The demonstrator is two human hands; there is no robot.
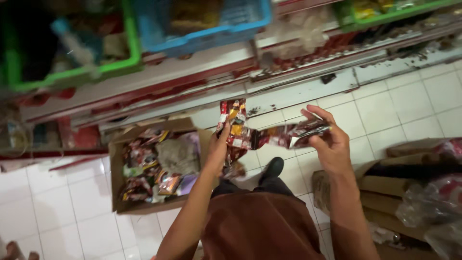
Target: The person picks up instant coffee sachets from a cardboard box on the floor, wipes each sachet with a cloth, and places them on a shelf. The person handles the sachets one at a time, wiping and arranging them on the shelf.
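Between my two hands, above the tiled floor point(414, 106), hangs a strip of red foil sachets point(255, 136): my left hand point(219, 147) is closed on its upright end and my right hand point(329, 142) pinches the other end. I judge it light, limp and slippery, best gripped at the seams. Below, an open cardboard box point(115, 178) holds similar packets.

sachet strip point(269, 135): glossy foil-like plastic | box point(115, 159): matt brown cardboard | floor tiles point(409, 103): smooth, slightly shiny ceramic | crates point(72, 74): green and blue plastic
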